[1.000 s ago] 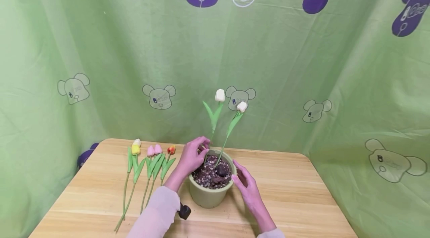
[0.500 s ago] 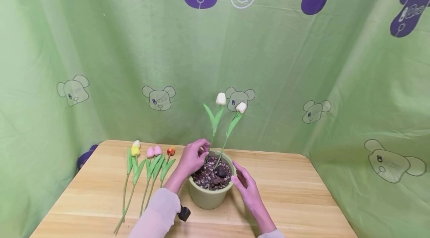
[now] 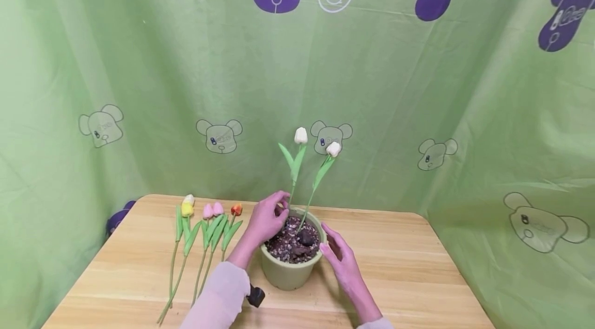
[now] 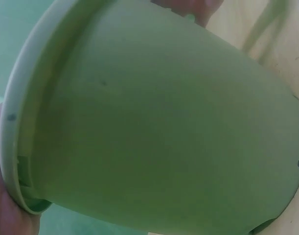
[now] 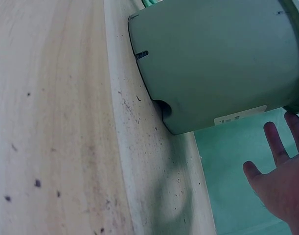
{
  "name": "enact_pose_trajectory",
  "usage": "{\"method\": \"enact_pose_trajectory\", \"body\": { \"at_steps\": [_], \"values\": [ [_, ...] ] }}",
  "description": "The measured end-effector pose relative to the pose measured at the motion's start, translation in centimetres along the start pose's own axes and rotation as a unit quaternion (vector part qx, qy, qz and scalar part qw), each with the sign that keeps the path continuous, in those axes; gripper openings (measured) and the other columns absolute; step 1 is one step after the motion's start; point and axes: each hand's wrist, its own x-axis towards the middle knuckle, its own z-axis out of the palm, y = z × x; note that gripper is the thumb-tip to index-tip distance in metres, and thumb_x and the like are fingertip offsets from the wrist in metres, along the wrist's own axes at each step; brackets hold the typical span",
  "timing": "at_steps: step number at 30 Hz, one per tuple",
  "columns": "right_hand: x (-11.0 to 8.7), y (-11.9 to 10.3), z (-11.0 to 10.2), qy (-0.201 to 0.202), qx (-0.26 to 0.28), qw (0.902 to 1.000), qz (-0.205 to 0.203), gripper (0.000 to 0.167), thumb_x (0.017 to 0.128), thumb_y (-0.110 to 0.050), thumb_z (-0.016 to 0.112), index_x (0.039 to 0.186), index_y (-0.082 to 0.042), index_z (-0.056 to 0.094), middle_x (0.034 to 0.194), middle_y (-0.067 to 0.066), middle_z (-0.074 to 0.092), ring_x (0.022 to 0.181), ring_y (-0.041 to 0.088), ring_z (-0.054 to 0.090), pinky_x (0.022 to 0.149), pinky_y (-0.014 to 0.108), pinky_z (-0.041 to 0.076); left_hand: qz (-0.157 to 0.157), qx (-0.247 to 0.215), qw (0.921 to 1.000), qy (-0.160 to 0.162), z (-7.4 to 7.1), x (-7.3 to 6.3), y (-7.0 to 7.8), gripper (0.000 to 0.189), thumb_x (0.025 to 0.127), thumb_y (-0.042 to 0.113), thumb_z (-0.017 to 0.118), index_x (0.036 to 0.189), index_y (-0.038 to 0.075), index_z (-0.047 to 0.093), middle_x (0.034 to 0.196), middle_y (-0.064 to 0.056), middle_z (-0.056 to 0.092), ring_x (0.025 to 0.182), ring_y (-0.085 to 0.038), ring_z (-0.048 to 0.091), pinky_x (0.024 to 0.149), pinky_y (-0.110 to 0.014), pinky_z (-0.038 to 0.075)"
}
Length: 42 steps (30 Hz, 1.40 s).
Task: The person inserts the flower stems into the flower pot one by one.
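Note:
In the head view a green pot (image 3: 286, 275) of dark soil (image 3: 290, 246) holds two white artificial tulips. My left hand (image 3: 266, 219) is over the pot's left rim, thumb and fingers pinching the lower stem of the left white tulip (image 3: 300, 135); the stem's foot is hidden behind the hand. To its right the other white tulip (image 3: 333, 149) leans rightward out of the soil. My right hand (image 3: 341, 256) rests its thumb and fingertips against the right rim; in the right wrist view its fingers (image 5: 276, 144) are spread and fairly straight beside the pot.
Left of the pot lie loose tulips: a yellow tulip (image 3: 187, 209), a white one (image 3: 189, 198), pink tulips (image 3: 213, 209) and a red-orange tulip (image 3: 236, 209). A black object (image 3: 255, 296) shows beside the left sleeve. Soil crumbs (image 5: 37, 183) dot the wooden table (image 3: 400, 267). A green curtain (image 3: 390, 86) surrounds it.
The left white tulip's head dips and sways right, then swings back left, while my left hand stays at its stem. My right hand keeps its place at the rim.

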Motion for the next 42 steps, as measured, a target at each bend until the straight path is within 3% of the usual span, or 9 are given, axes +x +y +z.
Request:
{"method": "enact_pose_trajectory", "body": {
  "at_steps": [12,21,26,35,42],
  "values": [
    [0.19,0.04,-0.11,0.001,0.000,1.0000,0.000,0.052,0.105,-0.016,0.059,0.155,-0.011,0.045,0.161,0.014,0.043,0.149,0.036,0.041,0.126,0.051,0.026,0.002,-0.021,0.9996,0.021,-0.11,0.36,0.02,0.012,0.101,0.020,0.067,0.111,0.015,0.070,0.100,0.002,0.070,0.091,-0.014,0.065,0.084,-0.032,0.060],
    [0.15,0.02,-0.09,0.005,0.001,1.0000,0.006,0.051,0.105,-0.014,0.060,0.154,-0.010,0.046,0.161,0.015,0.044,0.147,0.035,0.043,0.125,0.051,0.027,-0.006,-0.089,0.9955,0.032,-0.23,0.38,-0.12,0.035,0.096,0.007,0.069,0.131,0.008,0.064,0.103,-0.004,0.070,0.091,-0.016,0.067,0.079,-0.024,0.062],
    [0.10,0.00,-0.06,0.007,0.005,0.9999,0.008,0.051,0.105,-0.014,0.060,0.154,-0.010,0.046,0.160,0.016,0.045,0.145,0.037,0.045,0.124,0.054,0.029,-0.003,-0.080,0.9962,0.033,-0.26,0.32,-0.14,0.035,0.095,0.005,0.071,0.128,0.012,0.066,0.101,-0.004,0.072,0.088,-0.015,0.068,0.078,-0.024,0.062],
    [-0.14,-0.03,-0.01,0.002,0.000,1.0000,0.009,0.052,0.105,-0.015,0.059,0.155,-0.011,0.045,0.161,0.016,0.043,0.147,0.042,0.043,0.124,0.056,0.030,0.008,-0.022,0.9988,0.042,-0.18,-0.09,-0.05,0.031,0.092,0.002,0.073,0.122,0.010,0.068,0.095,-0.005,0.074,0.077,-0.012,0.067,0.071,-0.020,0.060],
    [-0.08,-0.10,0.02,0.001,0.000,1.0000,0.008,0.052,0.105,-0.016,0.059,0.155,-0.011,0.045,0.161,0.016,0.043,0.147,0.042,0.043,0.124,0.056,0.030,0.009,-0.015,0.9988,0.045,-0.17,-0.09,-0.09,0.033,0.090,-0.001,0.074,0.120,0.009,0.068,0.092,-0.006,0.073,0.074,-0.011,0.065,0.069,-0.019,0.059]
  ]
}}
